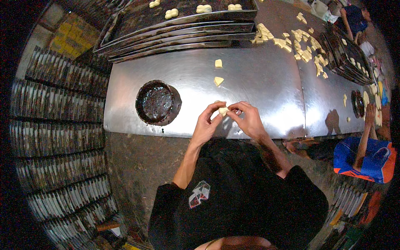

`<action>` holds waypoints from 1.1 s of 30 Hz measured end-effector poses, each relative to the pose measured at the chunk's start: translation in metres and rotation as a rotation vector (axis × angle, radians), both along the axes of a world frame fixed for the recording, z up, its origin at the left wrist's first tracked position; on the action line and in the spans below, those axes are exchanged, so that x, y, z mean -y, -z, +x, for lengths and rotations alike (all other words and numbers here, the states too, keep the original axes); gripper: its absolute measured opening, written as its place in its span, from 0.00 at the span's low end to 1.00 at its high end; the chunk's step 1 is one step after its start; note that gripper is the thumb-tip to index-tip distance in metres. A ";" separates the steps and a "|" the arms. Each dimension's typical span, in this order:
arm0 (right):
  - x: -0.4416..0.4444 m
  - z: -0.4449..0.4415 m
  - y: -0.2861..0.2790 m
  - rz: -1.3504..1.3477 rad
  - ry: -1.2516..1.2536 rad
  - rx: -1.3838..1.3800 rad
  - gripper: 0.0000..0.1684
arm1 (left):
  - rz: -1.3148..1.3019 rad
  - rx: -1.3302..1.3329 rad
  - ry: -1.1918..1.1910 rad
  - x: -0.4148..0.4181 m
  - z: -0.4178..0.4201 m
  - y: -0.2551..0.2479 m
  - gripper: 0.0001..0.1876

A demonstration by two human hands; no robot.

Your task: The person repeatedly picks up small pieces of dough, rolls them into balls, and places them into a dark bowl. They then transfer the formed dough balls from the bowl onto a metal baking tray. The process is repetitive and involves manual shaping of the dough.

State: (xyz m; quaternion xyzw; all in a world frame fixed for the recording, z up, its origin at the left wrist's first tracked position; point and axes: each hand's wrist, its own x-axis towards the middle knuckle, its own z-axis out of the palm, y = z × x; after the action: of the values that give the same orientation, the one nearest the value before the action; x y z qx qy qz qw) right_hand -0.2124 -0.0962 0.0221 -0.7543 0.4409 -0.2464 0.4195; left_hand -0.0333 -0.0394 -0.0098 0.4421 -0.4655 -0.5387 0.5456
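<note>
Between the fingertips of my left hand [208, 120] and my right hand [248, 118] is a small piece of pale dough [223, 111]. Both hands grip it just above the metal worktable [197, 75], near its front edge. A bit of another pale piece shows behind my left fingers. Farther up the table lie a cut dough piece [218, 81] and, beyond it, a second dough piece [218, 63]. To the left of my hands stands a round dark pan [156, 102] with a wet, shiny inside.
Stacked baking trays [184, 23] stand at the back, the top one holding paired dough balls [204, 8]. Many cut dough pieces [303, 45] lie at the back right, beside more trays [347, 54]. Racked trays [59, 137] line the left. A co-worker [364, 157] is at the right.
</note>
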 end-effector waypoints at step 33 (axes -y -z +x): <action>-0.027 0.028 0.192 -0.615 0.395 -0.379 0.10 | 0.237 0.225 -0.028 0.045 0.104 0.038 0.16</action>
State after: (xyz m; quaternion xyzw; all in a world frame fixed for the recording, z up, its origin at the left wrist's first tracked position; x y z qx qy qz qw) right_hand -0.1839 -0.0696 -0.1703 -0.7775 0.5523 -0.2994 0.0305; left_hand 0.0711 -0.0847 -0.0478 0.5673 -0.4505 -0.5295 0.4414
